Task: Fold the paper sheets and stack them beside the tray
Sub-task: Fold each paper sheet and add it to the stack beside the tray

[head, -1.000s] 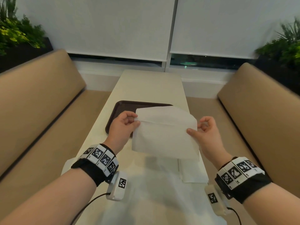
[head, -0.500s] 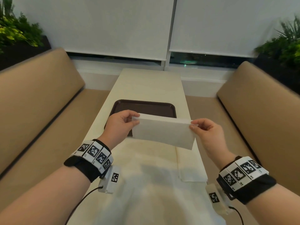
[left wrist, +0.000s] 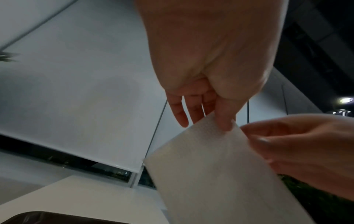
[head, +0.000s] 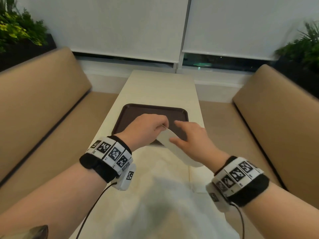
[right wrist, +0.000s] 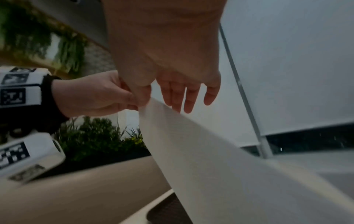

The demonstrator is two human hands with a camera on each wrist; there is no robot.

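A folded white paper sheet point(head: 164, 138) hangs slantwise over the near edge of the dark brown tray point(head: 131, 114). My left hand point(head: 163, 125) pinches its top corner between thumb and fingers, which shows plainly in the left wrist view point(left wrist: 220, 119). My right hand point(head: 174, 131) lies over the sheet just to the right, fingers straight, with the thumb resting on the paper. In the right wrist view the sheet point(right wrist: 210, 159) runs down under the straight fingers point(right wrist: 178, 103). The sheet's lower end is hidden under my right palm.
Larger unfolded sheets point(head: 155, 169) lie on the cream table point(head: 160, 87) near me, with a folded sheet point(head: 195, 176) at their right edge. Tan benches point(head: 43, 100) flank the narrow table. Planters stand behind both benches, and window blinds close off the far end.
Both hands have come together over the tray. The sheet, held stretched crosswise between two pinches before, now hangs from the left pinch. The right hand has let go of its end and straightened.
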